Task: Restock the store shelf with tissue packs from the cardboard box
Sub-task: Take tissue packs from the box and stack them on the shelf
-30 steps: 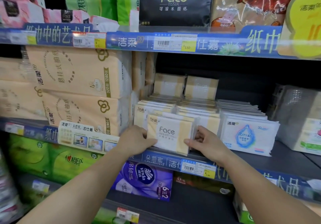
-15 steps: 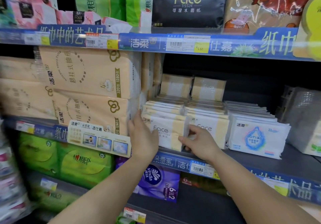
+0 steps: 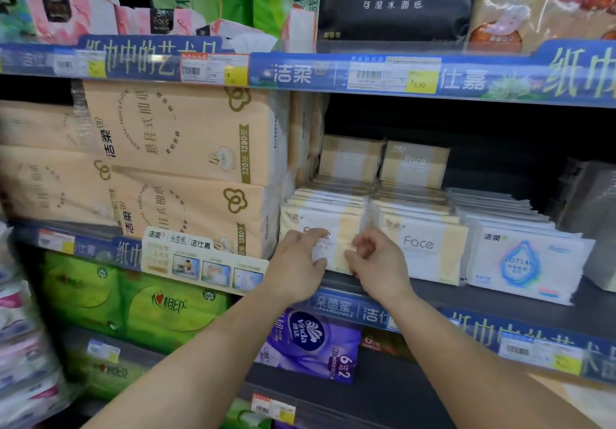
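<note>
Left hand [image 3: 296,260] and right hand [image 3: 376,262], fingers curled, touching front "Face" tissue pack [image 3: 336,228], grip unclear

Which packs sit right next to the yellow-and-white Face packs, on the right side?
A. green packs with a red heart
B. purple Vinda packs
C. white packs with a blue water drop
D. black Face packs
C: the white packs with a blue water drop stand on the same shelf, directly right of the yellow-and-white Face packs; the purple and green ones are on the shelf below, the black one above.
</note>
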Tool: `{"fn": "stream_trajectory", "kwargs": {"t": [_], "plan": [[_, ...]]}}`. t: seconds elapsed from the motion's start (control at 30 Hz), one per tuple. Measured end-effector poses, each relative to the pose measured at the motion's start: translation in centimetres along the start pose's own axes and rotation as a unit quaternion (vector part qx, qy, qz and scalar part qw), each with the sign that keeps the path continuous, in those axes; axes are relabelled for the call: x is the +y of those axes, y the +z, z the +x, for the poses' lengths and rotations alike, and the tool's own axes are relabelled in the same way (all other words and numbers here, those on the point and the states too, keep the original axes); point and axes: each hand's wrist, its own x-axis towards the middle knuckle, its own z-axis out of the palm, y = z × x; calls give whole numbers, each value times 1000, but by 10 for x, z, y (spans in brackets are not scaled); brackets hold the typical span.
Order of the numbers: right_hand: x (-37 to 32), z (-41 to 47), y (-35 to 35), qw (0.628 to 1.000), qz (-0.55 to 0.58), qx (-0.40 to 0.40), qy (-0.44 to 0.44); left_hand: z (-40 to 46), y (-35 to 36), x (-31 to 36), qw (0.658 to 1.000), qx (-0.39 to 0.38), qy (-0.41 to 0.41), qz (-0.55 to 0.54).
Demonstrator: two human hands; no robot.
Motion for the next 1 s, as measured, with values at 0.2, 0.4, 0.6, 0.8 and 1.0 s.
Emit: {"fn": "stream_trajectory", "kwargs": {"t": [0.2,0.4,0.6,0.8,1.0], "plan": [[-5,-3,-2,996,-13,-86,6,-5,6,-3,998,43,26,38],[-8,-21,-27,998,48,22,19,-1,18,22,994,59,90,15],[31,-60,-104,979,-174,80,69,-12,49,93,994,-19,105,37],[79,-132,-222,921,-362,58,135,-49,105,206,976,-142,148,78],[136,-262,-388,863,-438,62,243,-142,206,372,940,-242,226,78]]}}
